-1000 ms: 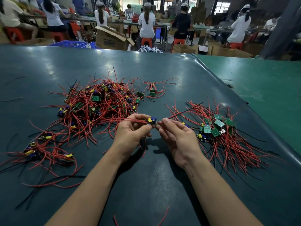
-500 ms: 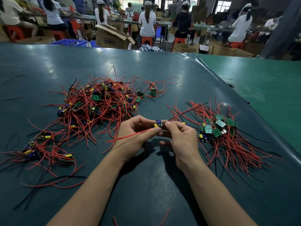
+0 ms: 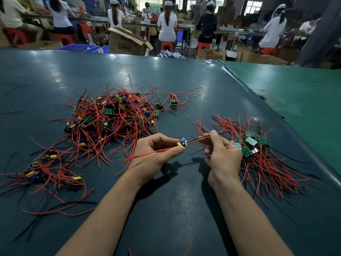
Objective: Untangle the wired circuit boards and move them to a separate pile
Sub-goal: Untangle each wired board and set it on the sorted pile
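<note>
Head view: at frame centre a small circuit board [image 3: 181,141] is pinched by the left hand [image 3: 156,150], while its red and black leads [image 3: 198,140] are pinched by the right hand [image 3: 222,154]. A tangled pile [image 3: 110,117] lies upper left — the sorted pile [image 3: 258,154] sits at right on the dark table [image 3: 184,209]. The board is judged light and rigid, its wires limp and snag-prone — best held by the board's body.

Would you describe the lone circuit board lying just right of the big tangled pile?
On the dark green table, find the big tangled pile. Just off its far right edge sits a lone board, ringed by its own looping red wires, clear of both piles.
</note>
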`<state>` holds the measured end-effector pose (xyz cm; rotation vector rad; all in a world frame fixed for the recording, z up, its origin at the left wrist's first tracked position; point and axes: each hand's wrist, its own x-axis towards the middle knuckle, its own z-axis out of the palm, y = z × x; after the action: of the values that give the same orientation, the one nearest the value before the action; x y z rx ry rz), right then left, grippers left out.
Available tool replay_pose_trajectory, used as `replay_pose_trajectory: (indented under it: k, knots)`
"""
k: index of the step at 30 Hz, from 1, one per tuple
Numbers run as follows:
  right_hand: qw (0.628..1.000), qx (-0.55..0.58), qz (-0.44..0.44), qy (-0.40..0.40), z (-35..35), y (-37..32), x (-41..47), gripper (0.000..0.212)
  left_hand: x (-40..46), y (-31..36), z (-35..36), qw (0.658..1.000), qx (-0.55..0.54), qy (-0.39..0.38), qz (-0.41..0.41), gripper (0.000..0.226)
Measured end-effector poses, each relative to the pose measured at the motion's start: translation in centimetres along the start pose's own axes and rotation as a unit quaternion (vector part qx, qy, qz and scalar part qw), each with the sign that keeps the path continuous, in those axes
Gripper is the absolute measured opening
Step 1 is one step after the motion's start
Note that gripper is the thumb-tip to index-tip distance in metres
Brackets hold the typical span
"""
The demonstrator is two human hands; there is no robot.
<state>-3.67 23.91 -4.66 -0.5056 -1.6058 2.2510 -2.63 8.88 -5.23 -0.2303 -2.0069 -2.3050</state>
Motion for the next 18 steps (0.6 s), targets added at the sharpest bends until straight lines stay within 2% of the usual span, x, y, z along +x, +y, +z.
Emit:
replay_pose_trajectory:
  k: [2,6,10,12,14,18]
  knots:
    - [0.997,0.059,0.041,-0.011,-0.3,-0.4,0.3,0.03,0.0,0.1,-0.1,1.0,-0.006,0.0,-0.002,0.018]
    - [0.978,0.151,0.113,-0.084,-0.5,-0.9,0.6,0.028,-0.1,0.3,-0.2,1.0,-0.01,0.002,-0.005,0.015]
    - [0.996,0.084,0.011,-0.026,-0.6,-0.9,0.8,0.024,0.0,0.3,-0.5,1.0,-0.016,0.016,-0.014,0.014]
    - [0.996,0.084,-0.013,0.009,-0.8,-1.0,0.9,0.023,0.1,0.3,-0.5,0.999,-0.014,0.024,-0.019,0.014]
    - [0.995,0.102,-0.01,0.016,-0.8,-1.0,0.9,0.025,0.1,0.4,-0.5,0.999,-0.011,0.024,-0.023,0.014]
    - [0.987,0.152,0.036,-0.029,-0.7,-1.3,0.7,0.022,0.1,0.5,-0.6,0.999,-0.008,0.023,-0.033,0.02]
